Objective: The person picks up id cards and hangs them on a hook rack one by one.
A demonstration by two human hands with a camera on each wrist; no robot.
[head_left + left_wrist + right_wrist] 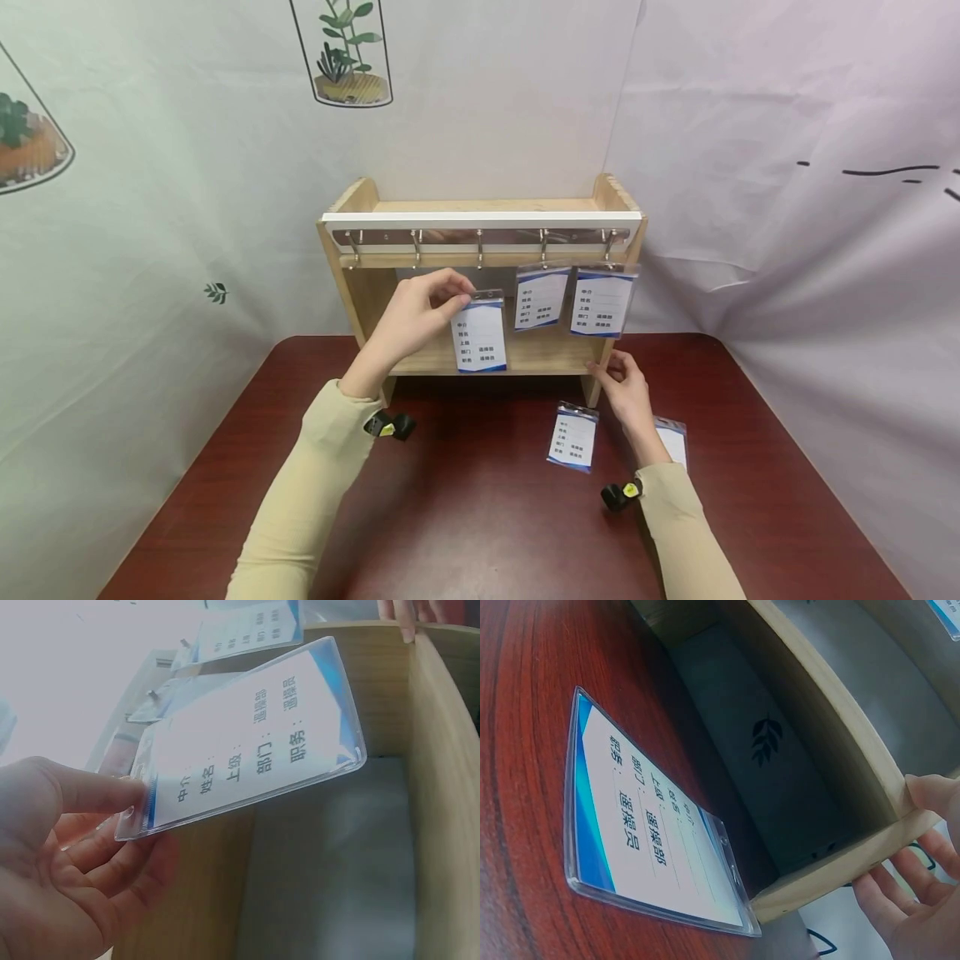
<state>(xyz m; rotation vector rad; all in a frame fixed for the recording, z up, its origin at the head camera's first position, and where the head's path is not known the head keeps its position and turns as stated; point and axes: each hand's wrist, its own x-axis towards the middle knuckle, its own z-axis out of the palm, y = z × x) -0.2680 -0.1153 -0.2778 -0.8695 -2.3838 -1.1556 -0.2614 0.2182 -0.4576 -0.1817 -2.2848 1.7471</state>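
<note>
My left hand [420, 315] pinches a clear badge holder [480, 342] by its top edge, thumb in front, below the middle hook of the metal hook rail [448, 238]. In the left wrist view the held badge holder [255, 742] shows its white card with blue corners and printed lines. Two more badge holders, one [542, 298] beside the other [602, 304], hang from the right-hand hooks. My right hand [628, 400] grips the lower right side of the wooden rack [540, 354]; in the right wrist view its thumb lies on the front edge and its fingers on the outer side.
On the dark red table [465, 500] lies a badge holder [573, 437] in front of the rack's right leg. Another badge holder [672, 442] lies partly hidden behind the right forearm. White printed cloth [487, 100] stands behind and at both sides.
</note>
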